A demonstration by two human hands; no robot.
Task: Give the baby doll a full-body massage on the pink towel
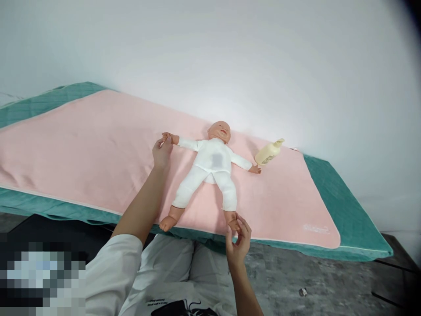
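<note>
A baby doll (213, 153) in a white suit lies on its back on a pink mat (279, 202), arms and legs spread. A dark patch marks its chest. My left hand (162, 152) pinches the doll's hand at the left, with fingers closed round it. Down at the mat's front edge, my right hand (239, 240) has its thumb and fingers round the doll's foot on the right. A pale yellow pump bottle (268, 153) stands tilted in view, close to the doll's other hand.
The pink mat lies over a green quilted cover (348, 210), against a white wall (210, 52). Grey floor (283, 272) shows below, with a small crumpled scrap (303, 292) on it. A dark surface is at the lower left, partly pixelated.
</note>
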